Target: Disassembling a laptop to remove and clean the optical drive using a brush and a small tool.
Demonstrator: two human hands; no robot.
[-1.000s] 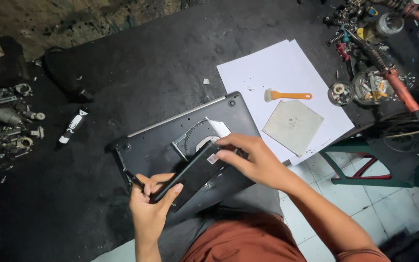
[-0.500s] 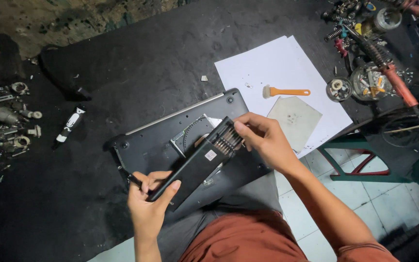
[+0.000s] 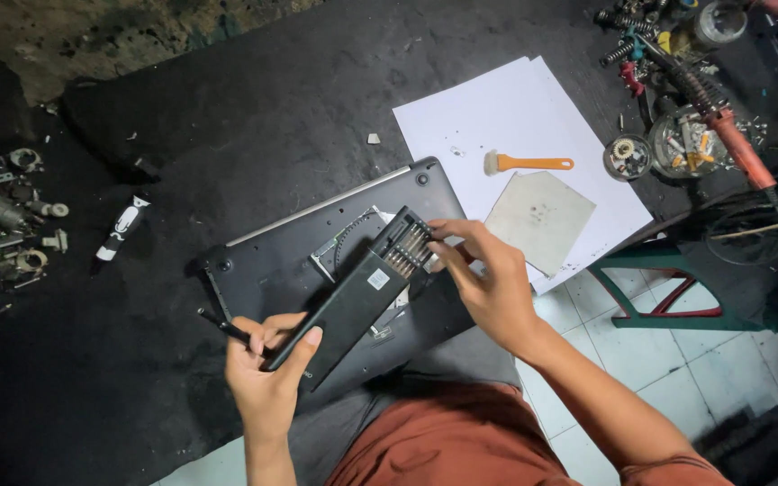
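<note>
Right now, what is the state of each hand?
Left hand: closed, holding the black bit case and a thin screwdriver.
Right hand: fingers pinching at the bits in the case's open end.

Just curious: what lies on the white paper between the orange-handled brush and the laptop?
In the head view, a grey square pad lies between the brush and laptop, on the paper.

The right hand [image 3: 488, 288] has slid the bit tray [image 3: 409, 245] out of the black case [image 3: 344, 315].

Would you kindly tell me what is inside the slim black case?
The black case shows a row of metal screwdriver bits at its pulled-out end; anything deeper inside is covered.
</note>
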